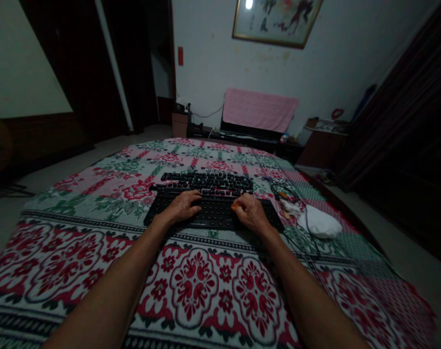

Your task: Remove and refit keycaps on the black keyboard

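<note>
A black keyboard (216, 214) stripped of its keycaps lies flat on the patterned cloth, its rows of small switches showing. My left hand (182, 206) rests on its left part, thumb and fingers apart, with nothing seen in them. Over the right part, the fingers of my right hand (250, 212) are closed around a small orange object (236, 206); most of it is hidden, so its kind is unclear. Just beyond the keyboard, loose black keycaps (213, 182) are laid out in rows on the cloth.
To the right lie a crumpled white cloth or bag (320, 223), dark cables (307, 215) and a small orange-yellow item (283, 195). The red, green and white patterned cover (191, 286) spreads under everything. A pink towel (258, 109) hangs over something dark by the far wall.
</note>
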Tool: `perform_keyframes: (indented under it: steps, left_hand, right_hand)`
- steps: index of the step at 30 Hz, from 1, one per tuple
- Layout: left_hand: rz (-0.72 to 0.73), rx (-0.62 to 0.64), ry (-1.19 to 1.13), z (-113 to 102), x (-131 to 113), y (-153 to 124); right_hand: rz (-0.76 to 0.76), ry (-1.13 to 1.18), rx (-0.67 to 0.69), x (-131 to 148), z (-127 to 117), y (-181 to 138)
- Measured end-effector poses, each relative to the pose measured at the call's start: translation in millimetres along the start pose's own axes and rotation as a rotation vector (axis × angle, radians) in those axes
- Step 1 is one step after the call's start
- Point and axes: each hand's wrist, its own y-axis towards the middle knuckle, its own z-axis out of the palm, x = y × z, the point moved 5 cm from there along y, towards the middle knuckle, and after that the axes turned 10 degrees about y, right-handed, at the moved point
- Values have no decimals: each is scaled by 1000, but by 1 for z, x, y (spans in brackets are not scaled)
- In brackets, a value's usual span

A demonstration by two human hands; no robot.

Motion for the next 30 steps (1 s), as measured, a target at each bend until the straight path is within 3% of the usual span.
perform_keyframes:
  steps: [3,10,19,27,30]
  left_hand:
    - [6,-13,-11,2,2,1]
    - [4,1,10,1,0,0]
    - [4,-4,-7,-1,-1,0]
    - [-3,-7,1,-2,-1,0]
    - [6,-9,0,-1,-1,0]
  right_hand:
    - [-15,9,-26,-1,-2,0]
    - [-53,-63,205,8,28,-4]
    - [15,6,-110,-9,-10,1]
    - [-16,-14,130,-2,12,-4]
    - [50,1,68,-8,5,-2]
